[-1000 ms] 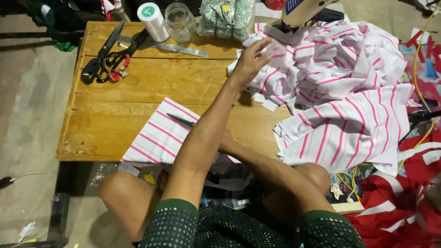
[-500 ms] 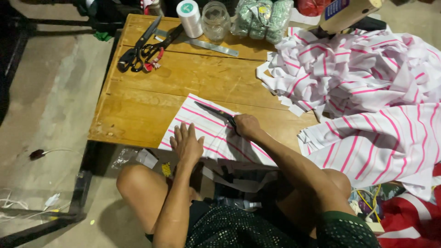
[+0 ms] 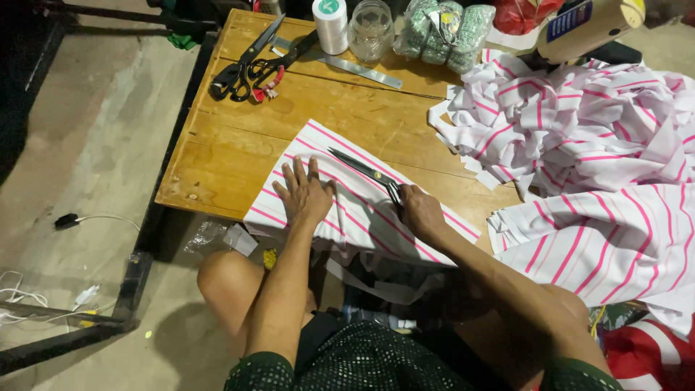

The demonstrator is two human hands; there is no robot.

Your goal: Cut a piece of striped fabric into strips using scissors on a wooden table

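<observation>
Pink-striped white fabric piece [image 3: 355, 199] lies at frame centre on the wooden table [image 3: 217, 156]. Left hand [image 3: 305, 194] presses it flat, fingers spread. Right hand [image 3: 420, 211] grips scissors [image 3: 365, 174], blades parted over the cloth. No cut line visible; cut stacks [image 3: 579, 145] lie right.

On the wooden counter [image 3: 217, 166] lie three pairs of scissors: two black-handled pairs [image 3: 250, 61] by its far left corner and one dark pair [image 3: 365, 174] on the single flat pink-striped white cloth piece [image 3: 362, 210]. Also there: one white thread spool [image 3: 330, 25], one clear glass jar [image 3: 370, 30], one metal ruler [image 3: 355, 66].
</observation>
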